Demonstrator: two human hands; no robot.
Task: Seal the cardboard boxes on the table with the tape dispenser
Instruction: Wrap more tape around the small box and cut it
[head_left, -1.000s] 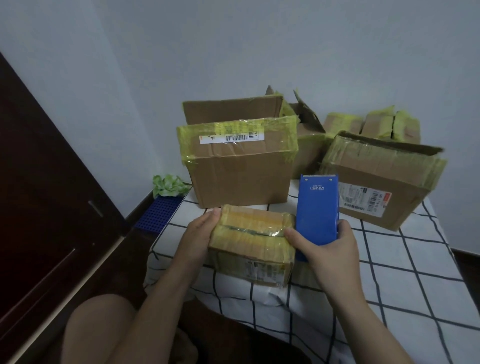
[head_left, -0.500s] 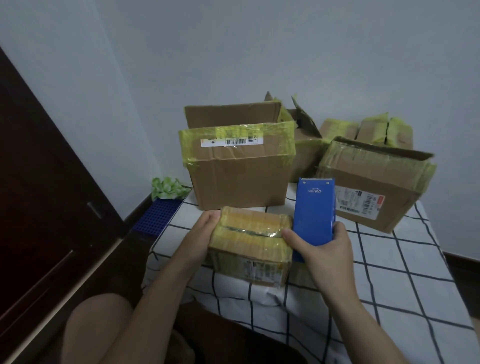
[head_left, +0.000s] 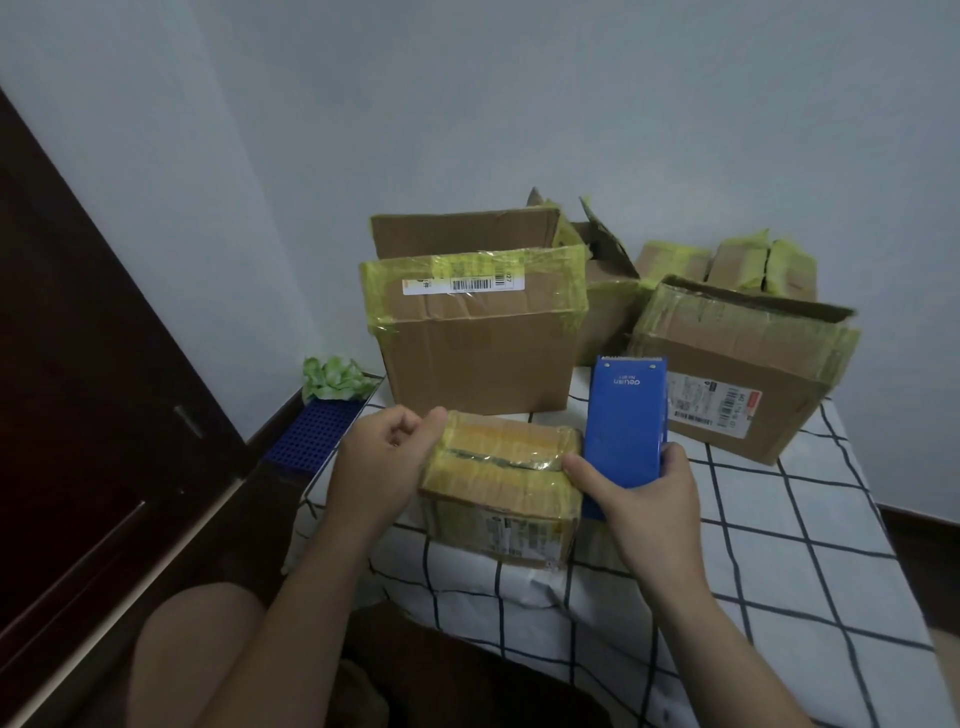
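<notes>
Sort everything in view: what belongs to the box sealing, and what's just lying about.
Job in hand: small taped box; blue tape dispenser gripped by the right hand; left hand at that box's end; large open box; right-hand open box; smaller boxes behind.
Lying about: green leafy bunch; blue grid panel.

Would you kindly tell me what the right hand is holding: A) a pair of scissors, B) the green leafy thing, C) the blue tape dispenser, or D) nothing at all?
C: the right hand curls round the blue tape dispenser, which stands upright beside the small box.
</notes>
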